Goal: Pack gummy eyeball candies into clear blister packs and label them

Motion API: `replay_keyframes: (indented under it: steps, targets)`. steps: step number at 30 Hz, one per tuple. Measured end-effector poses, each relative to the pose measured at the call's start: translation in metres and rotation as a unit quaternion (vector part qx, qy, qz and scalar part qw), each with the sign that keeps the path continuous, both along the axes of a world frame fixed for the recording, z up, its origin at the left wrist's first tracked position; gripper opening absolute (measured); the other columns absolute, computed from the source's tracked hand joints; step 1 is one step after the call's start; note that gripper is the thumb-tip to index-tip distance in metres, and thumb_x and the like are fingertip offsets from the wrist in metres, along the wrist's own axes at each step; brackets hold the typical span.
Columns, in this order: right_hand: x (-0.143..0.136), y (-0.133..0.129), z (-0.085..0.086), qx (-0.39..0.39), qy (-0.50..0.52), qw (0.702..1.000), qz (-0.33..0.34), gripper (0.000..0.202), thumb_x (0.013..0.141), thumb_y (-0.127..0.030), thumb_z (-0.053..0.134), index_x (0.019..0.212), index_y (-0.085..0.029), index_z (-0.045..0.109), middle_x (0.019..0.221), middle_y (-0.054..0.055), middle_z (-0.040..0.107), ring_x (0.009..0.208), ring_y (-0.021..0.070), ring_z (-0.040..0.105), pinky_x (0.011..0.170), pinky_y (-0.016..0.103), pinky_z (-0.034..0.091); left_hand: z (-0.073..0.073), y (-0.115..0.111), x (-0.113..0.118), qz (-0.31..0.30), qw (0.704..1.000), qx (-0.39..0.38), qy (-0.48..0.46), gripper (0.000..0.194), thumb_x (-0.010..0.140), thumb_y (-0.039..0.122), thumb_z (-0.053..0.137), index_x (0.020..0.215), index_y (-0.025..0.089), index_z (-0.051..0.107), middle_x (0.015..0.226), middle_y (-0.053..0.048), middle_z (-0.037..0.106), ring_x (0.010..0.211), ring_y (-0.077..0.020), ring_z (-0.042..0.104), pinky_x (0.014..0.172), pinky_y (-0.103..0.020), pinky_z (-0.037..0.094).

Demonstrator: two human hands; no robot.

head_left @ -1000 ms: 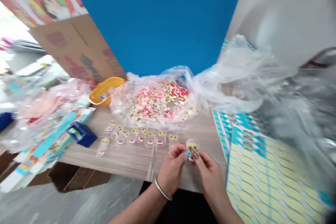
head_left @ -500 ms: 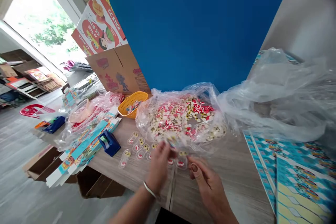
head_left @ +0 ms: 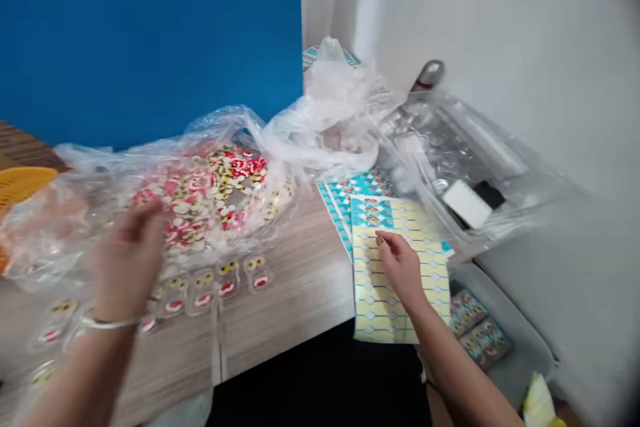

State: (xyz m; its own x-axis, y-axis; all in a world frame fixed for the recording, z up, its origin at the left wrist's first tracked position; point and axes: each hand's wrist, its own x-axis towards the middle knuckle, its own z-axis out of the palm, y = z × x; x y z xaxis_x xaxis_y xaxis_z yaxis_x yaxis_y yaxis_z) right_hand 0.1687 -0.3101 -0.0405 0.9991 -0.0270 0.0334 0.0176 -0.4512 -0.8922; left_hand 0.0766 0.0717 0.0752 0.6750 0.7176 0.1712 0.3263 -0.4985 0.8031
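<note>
My left hand (head_left: 127, 257) is smeared by motion above the near edge of a clear plastic bag (head_left: 200, 213) full of small red, white and yellow-black face pieces; its fingers do not show clearly. My right hand (head_left: 401, 267) is over a yellow-backed sticker sheet (head_left: 373, 293), with thumb and forefinger drawn together just below the few printed stickers (head_left: 373, 212) at its top. Whether something is between those fingertips is hidden. Several small clear capsule-shaped cases (head_left: 203, 290) with yellow eyes and a red mouth lie in a row on the table.
More blue printed sheets (head_left: 337, 203) lie under the sticker sheet. Crumpled clear plastic (head_left: 320, 113) and a clear bag with a white block (head_left: 467, 203) are behind. A grey bin (head_left: 525, 320) with printed packs stands at the right. An orange basket (head_left: 25, 180) is far left.
The view has swung to the right. My right hand has gone from the small cases to the sticker sheet. My left hand has moved away from the cases toward the left.
</note>
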Motion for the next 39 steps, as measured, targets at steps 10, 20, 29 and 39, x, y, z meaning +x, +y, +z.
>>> replay_keyframes:
  steps: [10,20,29,39]
  targets:
    - [-0.018,-0.012,-0.024,-0.025,-0.085,0.996,0.003,0.026,0.096,-0.036,0.051,0.107,-0.019,0.069,0.101,0.008,0.071,0.095,0.0224,0.065,0.087,0.038,0.051,-0.131,-0.238,0.098,-0.217,0.931,-0.270,0.117,0.040,0.076,0.013,0.070,0.116,0.013,0.063,0.099,-0.010,0.073,0.074,-0.0177,0.067,0.074,-0.031,0.051]
    - [0.004,-0.003,-0.010,-0.008,-0.050,0.994,0.098,0.023,0.096,-0.033,0.053,0.111,-0.021,0.066,0.101,0.007,0.069,0.089,0.0211,0.064,0.075,0.034,0.053,-0.121,-0.231,0.099,-0.224,0.917,-0.315,0.098,0.008,0.071,0.014,0.069,0.076,0.018,0.065,0.072,0.000,0.068,0.066,-0.0137,0.062,0.064,-0.024,0.044]
    - [0.053,0.015,0.001,-0.059,-0.152,0.968,0.191,0.013,0.091,-0.017,0.053,0.090,-0.022,0.064,0.090,0.005,0.066,0.090,0.0225,0.061,0.082,0.037,0.050,-0.122,-0.240,0.098,-0.229,0.877,-0.423,0.015,0.021,0.071,0.023,0.071,0.090,0.018,0.066,0.076,0.001,0.067,0.066,-0.0119,0.061,0.062,-0.022,0.044]
    - [0.033,0.014,-0.003,-0.005,-0.155,0.971,0.181,0.011,0.093,-0.020,0.053,0.092,-0.022,0.064,0.092,0.006,0.068,0.088,0.0208,0.064,0.082,0.035,0.052,-0.116,-0.242,0.083,-0.202,0.837,-0.508,-0.023,0.025,0.069,0.034,0.078,0.084,0.016,0.072,0.084,-0.003,0.072,0.077,-0.0143,0.063,0.076,-0.026,0.048]
